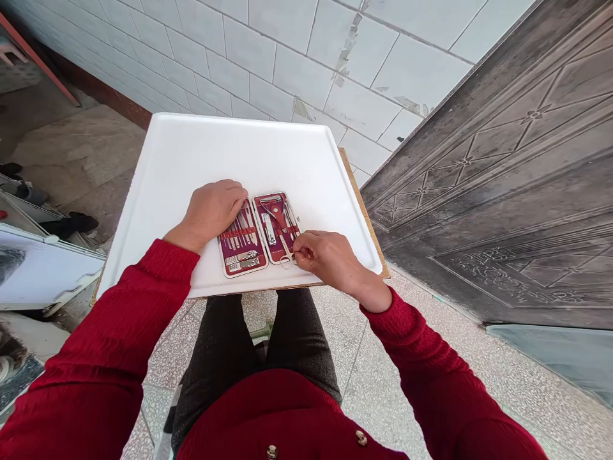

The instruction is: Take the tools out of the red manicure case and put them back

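A manicure case [262, 254] lies unfolded on a white foam board [191, 147], its lining dark red. Its left half carries a row of slim metal tools [239, 236] under a strap, with nail clippers [243, 262] below. In the right half are a nail clipper [269, 229], a red-handled cuticle nipper [276, 214] and small scissors [286, 249]. My left hand [213, 211] is closed on the case's upper left edge. My right hand [325, 255] pinches at the lower right edge, beside the scissors' ring; its fingertips hide what is between them.
Brown cardboard [373, 246] shows under the board's right edge. A tiled wall [268, 64] stands behind, and a dark patterned door panel [479, 191] on the right. At left is a white rack [52, 255] with dark shoes [71, 223]. My legs [301, 338] are under the near edge.
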The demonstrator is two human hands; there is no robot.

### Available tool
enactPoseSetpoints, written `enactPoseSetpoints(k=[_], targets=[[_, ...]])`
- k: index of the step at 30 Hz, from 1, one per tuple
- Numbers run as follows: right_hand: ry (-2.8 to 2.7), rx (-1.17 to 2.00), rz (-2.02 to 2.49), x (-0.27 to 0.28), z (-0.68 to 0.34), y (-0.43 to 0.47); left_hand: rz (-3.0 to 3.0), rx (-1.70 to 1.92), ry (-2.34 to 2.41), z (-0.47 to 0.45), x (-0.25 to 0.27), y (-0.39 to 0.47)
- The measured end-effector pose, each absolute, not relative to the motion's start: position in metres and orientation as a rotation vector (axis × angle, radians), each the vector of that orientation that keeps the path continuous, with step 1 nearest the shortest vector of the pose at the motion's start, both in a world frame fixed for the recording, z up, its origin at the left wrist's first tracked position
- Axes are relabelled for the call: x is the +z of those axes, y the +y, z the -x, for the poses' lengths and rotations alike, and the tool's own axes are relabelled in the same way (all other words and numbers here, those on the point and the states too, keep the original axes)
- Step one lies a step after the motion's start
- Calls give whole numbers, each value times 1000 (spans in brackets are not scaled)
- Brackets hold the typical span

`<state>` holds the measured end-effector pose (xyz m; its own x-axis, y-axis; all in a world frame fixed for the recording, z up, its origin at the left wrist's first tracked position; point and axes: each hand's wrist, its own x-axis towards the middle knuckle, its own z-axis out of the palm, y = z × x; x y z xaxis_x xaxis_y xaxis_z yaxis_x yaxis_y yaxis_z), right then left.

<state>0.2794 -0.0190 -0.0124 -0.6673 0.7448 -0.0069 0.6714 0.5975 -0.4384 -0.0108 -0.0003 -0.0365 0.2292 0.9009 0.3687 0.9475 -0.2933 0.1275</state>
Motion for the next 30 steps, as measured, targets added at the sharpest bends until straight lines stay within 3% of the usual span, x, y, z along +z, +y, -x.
enactPoseSetpoints(k=[14,30], targets=[[-2639,513,1208,-18,-278,-21,2348,-560,-1788,10,-38,0],[-2660,639,1243,-8,-278,-17,2370,-545,-1828,9,-38,0]])
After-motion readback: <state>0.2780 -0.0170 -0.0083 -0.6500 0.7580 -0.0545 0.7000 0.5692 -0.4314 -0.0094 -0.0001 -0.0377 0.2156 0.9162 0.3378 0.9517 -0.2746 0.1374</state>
